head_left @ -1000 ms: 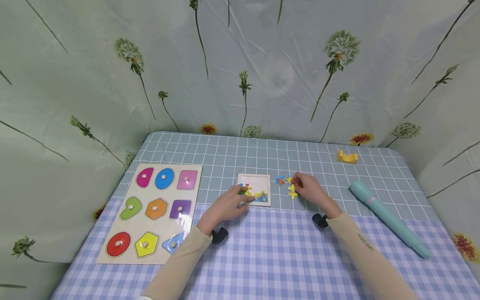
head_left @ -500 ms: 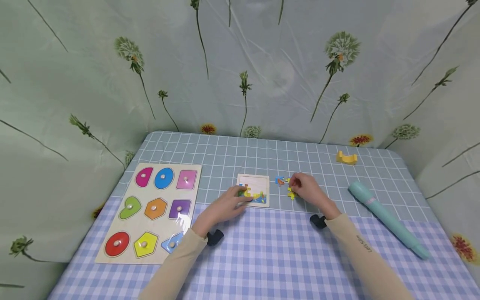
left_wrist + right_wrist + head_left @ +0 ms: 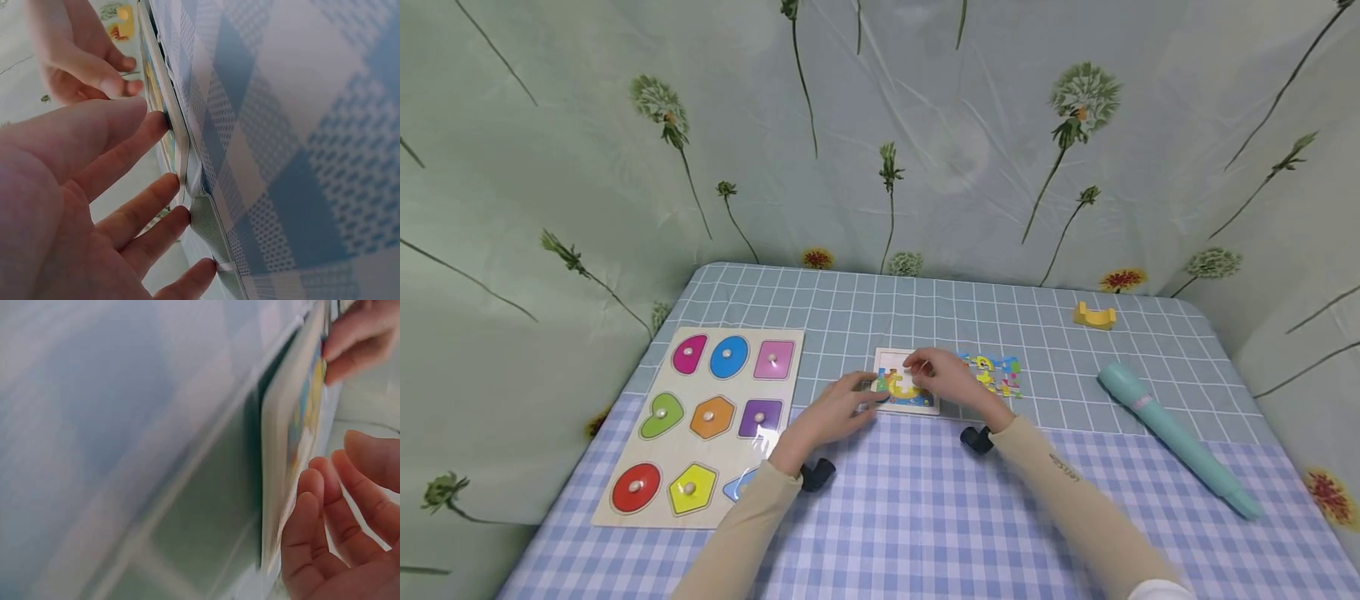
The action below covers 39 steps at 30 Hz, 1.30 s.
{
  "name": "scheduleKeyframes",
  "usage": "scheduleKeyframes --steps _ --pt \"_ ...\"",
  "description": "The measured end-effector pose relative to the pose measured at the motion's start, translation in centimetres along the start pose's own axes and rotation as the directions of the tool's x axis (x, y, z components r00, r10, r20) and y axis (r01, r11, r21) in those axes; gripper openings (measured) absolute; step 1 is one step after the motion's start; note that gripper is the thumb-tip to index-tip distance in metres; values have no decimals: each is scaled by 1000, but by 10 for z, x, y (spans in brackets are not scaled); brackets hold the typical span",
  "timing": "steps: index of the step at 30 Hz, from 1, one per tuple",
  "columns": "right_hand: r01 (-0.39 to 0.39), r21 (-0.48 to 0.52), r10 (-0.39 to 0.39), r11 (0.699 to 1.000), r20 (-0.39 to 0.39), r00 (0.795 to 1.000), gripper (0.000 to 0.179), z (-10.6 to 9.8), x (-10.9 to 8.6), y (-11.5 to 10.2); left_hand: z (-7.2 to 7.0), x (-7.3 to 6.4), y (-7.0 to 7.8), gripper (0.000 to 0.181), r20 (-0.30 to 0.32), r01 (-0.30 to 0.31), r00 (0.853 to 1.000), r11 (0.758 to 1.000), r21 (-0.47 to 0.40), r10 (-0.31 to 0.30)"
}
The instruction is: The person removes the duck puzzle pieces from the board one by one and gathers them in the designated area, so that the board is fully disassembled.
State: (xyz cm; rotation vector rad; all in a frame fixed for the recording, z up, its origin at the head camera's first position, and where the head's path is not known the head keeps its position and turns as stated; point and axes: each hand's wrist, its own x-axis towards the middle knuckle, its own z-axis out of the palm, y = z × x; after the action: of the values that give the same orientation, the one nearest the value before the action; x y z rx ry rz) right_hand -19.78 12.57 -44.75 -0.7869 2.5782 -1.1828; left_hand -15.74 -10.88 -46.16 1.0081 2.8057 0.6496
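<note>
A small jigsaw puzzle in a wooden tray [image 3: 891,351] lies at mid-table, its lower part filled with yellow, blue and green pieces. At its left side is my left hand [image 3: 835,408], fingers extended; in the left wrist view its fingertips touch the tray rim [image 3: 182,150]. Above the tray's right half, my right hand [image 3: 953,380] holds thumb and fingertips close together. A thin puzzle piece [image 3: 132,74] shows edge-on between them in the left wrist view; fingers hide it elsewhere. Several loose pieces [image 3: 1003,377] lie right of the tray, partly behind the right hand.
A wooden shape board [image 3: 737,450] with knobbed pieces lies on the left. To the right are a long teal tube-like object [image 3: 1180,442] and a yellow arched block [image 3: 1094,316]. A checkered cloth [image 3: 910,517] covers the table's front; a patterned curtain stands behind.
My right hand has moved left from the loose pieces to above the tray. My left hand has drawn back slightly left, uncovering more of the puzzle.
</note>
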Motion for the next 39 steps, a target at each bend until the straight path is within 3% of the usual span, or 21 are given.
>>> scheduleKeyframes --steps 9,17,30,36,39 --pt "-28 -61 30 998 33 999 28 17 20 -6 1 1 0 31 -12 -18 1000 1000 3 18" --pt "-48 -120 52 992 28 998 25 21 22 -9 0 2 1 30 -12 -16 1000 1000 -7 16" --pt "-84 -54 82 995 -26 996 18 22 26 -11 -2 2 2 30 -1 -2 1000 1000 -6 2" --pt "-71 -76 67 995 -53 996 16 22 27 -12 -1 2 2 30 1 -11 1000 1000 0 11" --pt "-79 -27 77 997 -69 995 17 19 24 -10 -1 2 1 31 6 -10 1000 1000 -5 10"
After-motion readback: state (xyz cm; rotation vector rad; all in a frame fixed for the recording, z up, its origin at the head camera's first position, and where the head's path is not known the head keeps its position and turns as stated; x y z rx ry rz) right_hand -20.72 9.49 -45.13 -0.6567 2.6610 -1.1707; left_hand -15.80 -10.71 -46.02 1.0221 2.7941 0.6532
